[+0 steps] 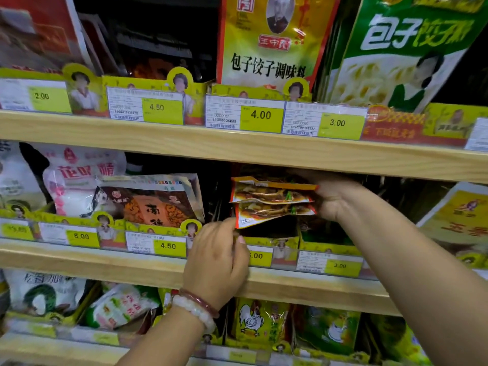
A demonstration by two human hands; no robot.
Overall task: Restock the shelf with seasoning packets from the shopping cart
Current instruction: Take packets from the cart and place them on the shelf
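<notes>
Head camera looks at wooden store shelving packed with seasoning bags. At the middle shelf (237,262), the right hand (335,199) reaches under the upper board and grips the right ends of two seasoning packets (272,200), orange-edged with a food picture, stacked one over the other and held flat in the air inside a dark slot of that shelf, above a yellow cardboard divider (272,241). The left hand (216,260), with a bead bracelet (195,309) at the wrist, is loosely curled; its thumb and forefinger meet the lower left corner of the bottom packet, seemingly pinching it. Just left of the slot an orange and brown bag (153,204) leans in its own bin, with a white and pink bag (76,178) behind. Yellow price tags (261,114) line the shelf fronts. On the top shelf stand a yellow bag (269,40) and a green bag (401,48).
</notes>
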